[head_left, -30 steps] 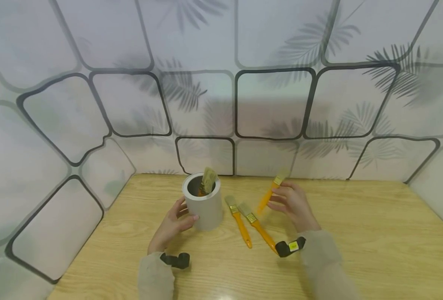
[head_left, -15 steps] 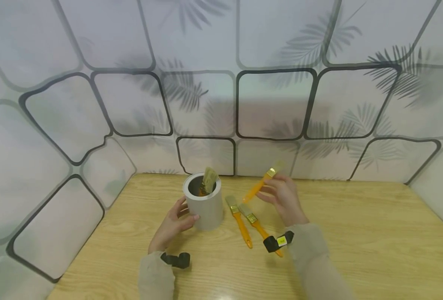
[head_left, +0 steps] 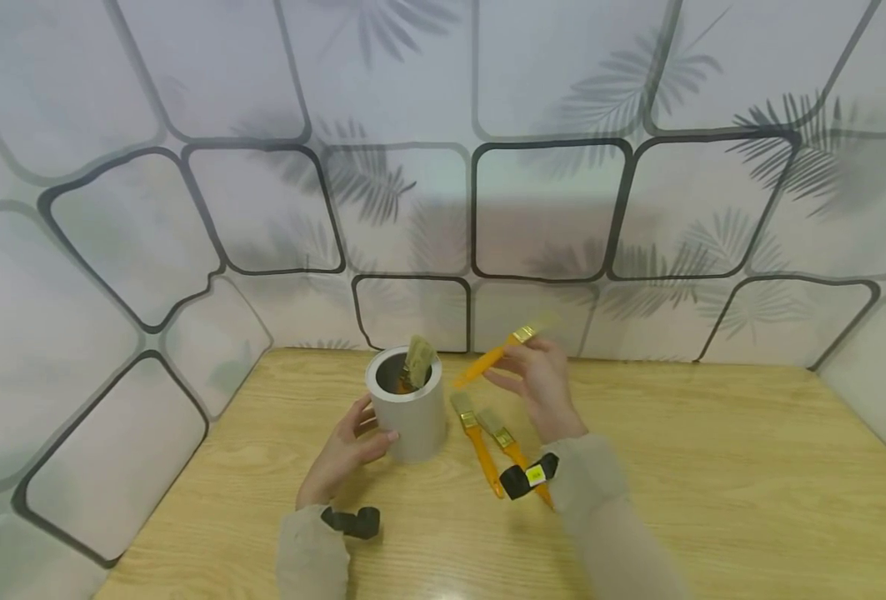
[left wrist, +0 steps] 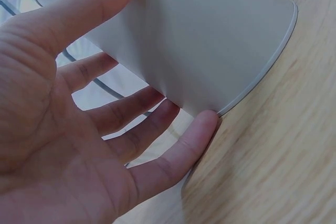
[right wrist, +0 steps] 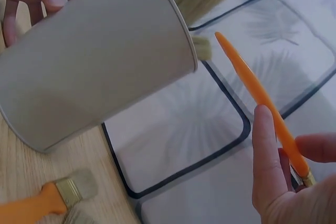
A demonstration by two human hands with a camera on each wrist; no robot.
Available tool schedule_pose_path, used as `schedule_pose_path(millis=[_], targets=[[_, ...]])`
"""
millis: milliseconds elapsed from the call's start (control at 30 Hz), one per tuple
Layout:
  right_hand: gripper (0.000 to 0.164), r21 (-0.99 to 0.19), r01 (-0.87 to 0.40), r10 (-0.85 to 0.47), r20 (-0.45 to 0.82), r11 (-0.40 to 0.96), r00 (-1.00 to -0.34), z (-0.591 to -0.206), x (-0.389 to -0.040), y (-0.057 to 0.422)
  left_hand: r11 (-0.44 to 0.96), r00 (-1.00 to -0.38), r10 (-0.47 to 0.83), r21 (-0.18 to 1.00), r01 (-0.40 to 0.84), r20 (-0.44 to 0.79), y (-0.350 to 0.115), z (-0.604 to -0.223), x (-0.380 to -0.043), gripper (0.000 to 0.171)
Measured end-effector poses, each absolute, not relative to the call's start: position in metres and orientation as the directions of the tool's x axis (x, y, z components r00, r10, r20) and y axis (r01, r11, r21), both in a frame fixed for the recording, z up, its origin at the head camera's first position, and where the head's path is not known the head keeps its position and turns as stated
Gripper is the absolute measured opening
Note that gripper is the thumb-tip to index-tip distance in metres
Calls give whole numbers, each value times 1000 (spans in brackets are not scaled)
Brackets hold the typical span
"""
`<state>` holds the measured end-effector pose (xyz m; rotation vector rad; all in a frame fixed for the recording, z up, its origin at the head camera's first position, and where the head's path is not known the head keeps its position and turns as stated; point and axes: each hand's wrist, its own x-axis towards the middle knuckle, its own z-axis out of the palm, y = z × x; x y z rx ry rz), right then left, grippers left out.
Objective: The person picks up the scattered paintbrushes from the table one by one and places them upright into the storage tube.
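My left hand [head_left: 341,457] holds the side of a grey can [head_left: 410,429] that stands on the table. In the left wrist view, its thumb lies on the can wall and one fingertip [left wrist: 206,121] reaches the bottom edge. A paintbrush [head_left: 418,362] leans in the can, bristles up. The right wrist view shows a second tuft of bristles [right wrist: 203,49] at the rim. My right hand [head_left: 543,387] pinches a paintbrush [head_left: 483,364] with an orange handle near its metal band. Its handle end points down-left toward the can and its bristles point up-right.
Two orange-handled paintbrushes lie on the wooden table [head_left: 713,467] right of the can: one [head_left: 480,446] close to it, the other [head_left: 504,435] partly hidden under the right wrist's camera. A patterned wall covering [head_left: 540,208] rises behind the table's back edge.
My right hand has moved left toward the can with the paintbrush, whose handle has tilted flatter. The left hand and the can have stayed in place.
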<state>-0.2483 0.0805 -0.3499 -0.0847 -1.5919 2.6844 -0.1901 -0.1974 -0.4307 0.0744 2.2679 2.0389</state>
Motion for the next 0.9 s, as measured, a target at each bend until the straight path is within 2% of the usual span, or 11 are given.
schedule_pose_path(millis=[167, 633, 900], targets=[[14, -880, -14, 73, -24, -475, -997, -346, -248, 65, 111, -995, 97, 994, -21, -32, -198, -432, -190, 80], [28, -871, -36, 92, -10, -490, -996, -350, -243, 32, 106, -994, 111, 994, -14, -26, -199, -433, -192, 80], [31, -899, -147, 164, 85, -413, -983, -352, -241, 14, 105, -993, 108, 994, -25, -37, -198, -431, -192, 80]])
